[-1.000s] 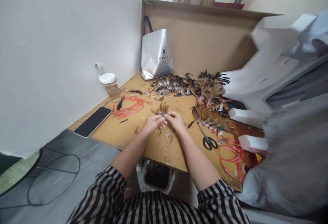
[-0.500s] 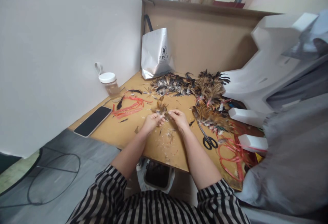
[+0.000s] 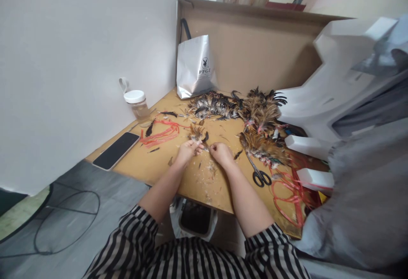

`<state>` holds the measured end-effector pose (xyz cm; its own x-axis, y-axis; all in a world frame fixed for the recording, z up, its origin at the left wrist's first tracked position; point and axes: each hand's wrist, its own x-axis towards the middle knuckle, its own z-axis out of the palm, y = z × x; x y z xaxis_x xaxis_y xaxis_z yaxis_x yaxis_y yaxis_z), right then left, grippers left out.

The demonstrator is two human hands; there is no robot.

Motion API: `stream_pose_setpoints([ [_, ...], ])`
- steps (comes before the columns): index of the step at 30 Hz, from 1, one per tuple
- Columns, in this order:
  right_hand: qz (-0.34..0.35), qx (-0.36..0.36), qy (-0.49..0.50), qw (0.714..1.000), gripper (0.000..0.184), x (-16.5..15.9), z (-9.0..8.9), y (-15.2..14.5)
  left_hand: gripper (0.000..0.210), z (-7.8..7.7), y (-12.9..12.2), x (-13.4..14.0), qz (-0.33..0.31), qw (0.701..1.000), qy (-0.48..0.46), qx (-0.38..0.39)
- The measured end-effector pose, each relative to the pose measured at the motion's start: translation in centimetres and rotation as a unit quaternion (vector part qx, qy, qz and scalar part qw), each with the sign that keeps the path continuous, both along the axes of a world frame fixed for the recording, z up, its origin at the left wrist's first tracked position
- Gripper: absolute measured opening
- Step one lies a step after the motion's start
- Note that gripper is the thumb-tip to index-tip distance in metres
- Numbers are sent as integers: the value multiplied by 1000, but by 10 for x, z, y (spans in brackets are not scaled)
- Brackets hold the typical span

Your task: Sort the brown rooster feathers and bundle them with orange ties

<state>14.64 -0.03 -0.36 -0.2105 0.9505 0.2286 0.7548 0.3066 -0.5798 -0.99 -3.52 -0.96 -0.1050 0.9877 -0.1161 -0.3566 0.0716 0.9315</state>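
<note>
My left hand (image 3: 188, 151) is closed on a small bunch of brown feathers (image 3: 196, 132), whose tips fan out beyond the fingers. Close on its right, my right hand (image 3: 221, 153) is closed in a pinch at the quill end of a dark feather (image 3: 206, 137); the fingertips hide how it is gripped. Bundles of brown feathers (image 3: 263, 147) lie to the right of my hands, tied at their bases. Farther back is a heap of dark, mixed feathers (image 3: 216, 105). Black-handled scissors (image 3: 259, 175) rest beside the near bundle.
Red plastic strips (image 3: 162, 136) and a phone (image 3: 116, 150) lie at the left, with a white-lidded jar (image 3: 139, 104) behind. A silver bag (image 3: 194, 68) stands at the back. More red strips (image 3: 295, 198) tangle at the right edge. White foam pieces (image 3: 306, 143) border the table (image 3: 219, 194).
My right hand has closed its fingers and moved slightly down. A dark feather now stands apart from the bunch between my hands. My left hand keeps its place.
</note>
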Motion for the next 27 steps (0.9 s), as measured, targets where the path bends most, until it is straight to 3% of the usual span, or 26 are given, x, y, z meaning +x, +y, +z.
stream_pose_setpoints([
  [2, -12, -24, 29, 999, 12, 2, 0, 3, 30, 0, 0, 0, 1, 1000, -2, 1],
  [5, 1, -98, 148, 984, 13, 3, -1, 9, 29, 0, -1, 1, -10, 1000, -4, 0],
  [9, 29, -219, 344, 913, 20, 0, 4, 9, 30, 1, -2, 1, -31, 999, -20, -4],
  [12, 50, -239, 427, 870, 22, -5, 10, 5, 30, 0, -3, 1, -39, 999, -26, -4],
  [15, 74, -246, 467, 846, 23, -10, 12, 1, 29, -1, -3, 1, -47, 999, -20, -7],
  [27, 73, -186, 447, 872, 24, -17, -1, 1, 28, 4, -6, 3, -97, 994, -40, -7],
])
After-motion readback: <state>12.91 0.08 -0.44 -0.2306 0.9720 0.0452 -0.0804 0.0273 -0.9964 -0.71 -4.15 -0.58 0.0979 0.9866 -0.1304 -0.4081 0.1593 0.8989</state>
